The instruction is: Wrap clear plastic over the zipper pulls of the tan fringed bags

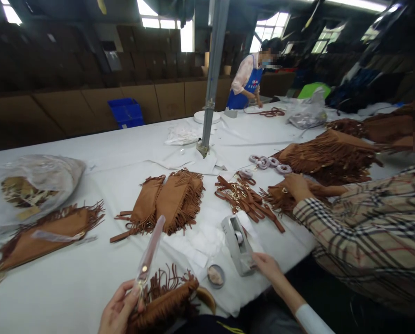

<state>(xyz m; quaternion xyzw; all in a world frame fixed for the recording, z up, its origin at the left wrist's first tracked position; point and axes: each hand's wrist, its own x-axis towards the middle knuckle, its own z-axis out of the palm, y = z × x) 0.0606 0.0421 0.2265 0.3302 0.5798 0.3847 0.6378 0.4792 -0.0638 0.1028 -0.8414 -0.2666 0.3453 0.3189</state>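
My left hand is closed around the gold clasp end of a brown strap in a clear plastic sleeve, which points up and away. Below it, a brown fringed suede bag lies at the table's near edge, partly hidden by the hand. My right hand reaches to the near end of a grey tape dispenser, fingertips pinched together there. Whatever is between those fingertips is too small to make out. A small round tin with a pale lump stands left of the dispenser.
Two fringed bags overlap mid-table; another bag lies left beside a plastic sack. Straps with gold clasps are piled by rolled pale strips. A metal post rises behind. At right, a co-worker's plaid sleeve extends over brown fringed pieces.
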